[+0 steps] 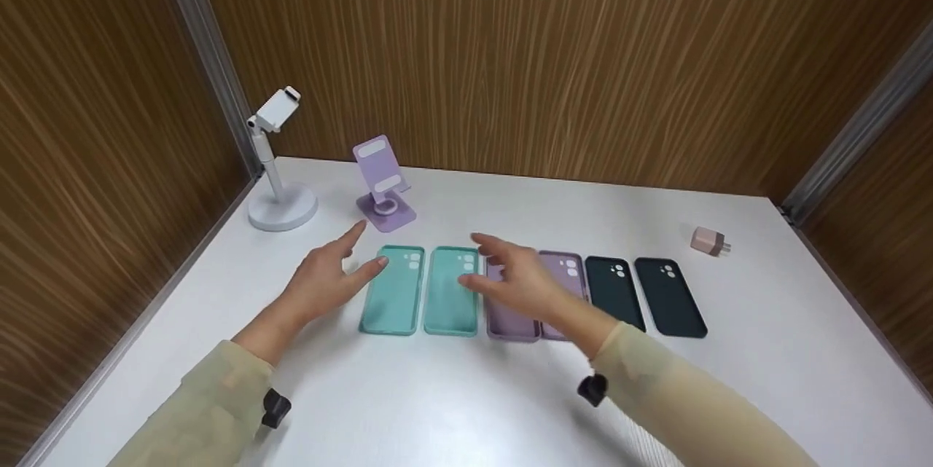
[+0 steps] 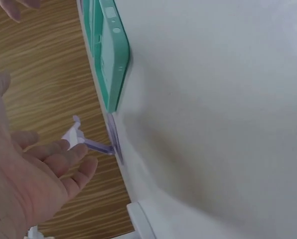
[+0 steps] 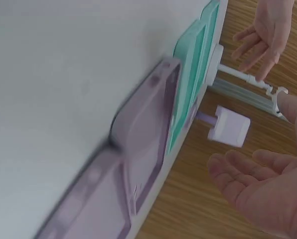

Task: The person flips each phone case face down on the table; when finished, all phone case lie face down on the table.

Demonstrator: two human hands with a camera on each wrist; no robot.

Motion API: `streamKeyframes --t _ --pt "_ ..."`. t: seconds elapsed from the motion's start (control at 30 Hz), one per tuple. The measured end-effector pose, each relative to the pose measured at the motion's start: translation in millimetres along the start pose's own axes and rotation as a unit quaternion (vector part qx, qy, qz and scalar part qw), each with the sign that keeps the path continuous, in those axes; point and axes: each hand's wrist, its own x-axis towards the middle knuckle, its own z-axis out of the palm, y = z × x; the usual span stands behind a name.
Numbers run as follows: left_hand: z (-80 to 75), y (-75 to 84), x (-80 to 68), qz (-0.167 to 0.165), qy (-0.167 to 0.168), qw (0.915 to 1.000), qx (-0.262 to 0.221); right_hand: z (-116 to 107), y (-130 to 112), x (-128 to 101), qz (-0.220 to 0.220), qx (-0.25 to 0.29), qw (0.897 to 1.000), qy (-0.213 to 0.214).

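Two teal phone cases, the left one [image 1: 393, 296] and its neighbour [image 1: 446, 303], lie in a row with two purple phone cases [image 1: 514, 321] and two black phone cases [image 1: 674, 299]. My left hand [image 1: 324, 277] hovers by the left teal case, thumb and fingers spread and nothing held. Above the row, my right hand [image 1: 521, 281] overlaps the second teal and first purple cases in the head view, its fingers apart. The right wrist view shows that hand [image 3: 268, 184] with a bare palm. In the left wrist view the left hand [image 2: 44, 169] has loosely bent, free fingers.
A purple phone stand [image 1: 379, 172] and a white phone stand [image 1: 280, 205] are at the back left of the white table [image 1: 408, 401]. A pink charger plug [image 1: 708, 241] lies at the right. Wood-grain panels [image 1: 496, 59] enclose the back and sides.
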Motion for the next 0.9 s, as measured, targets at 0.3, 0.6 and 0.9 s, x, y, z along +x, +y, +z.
streamKeyframes --t 0.3,0.6,0.9 --pt "7.3 -12.4 9.6 -0.045 -0.017 0.9946 -0.092 41 -16 34 0.021 0.071 0.997 -0.022" --pt "16.7 -20.7 15.9 -0.08 -0.039 0.984 -0.155 65 -17 50 0.056 0.121 0.991 -0.01" --pt "26.8 -27.0 21.8 -0.093 -0.051 0.9772 -0.184 79 -9 57 0.082 0.116 0.99 -0.004"
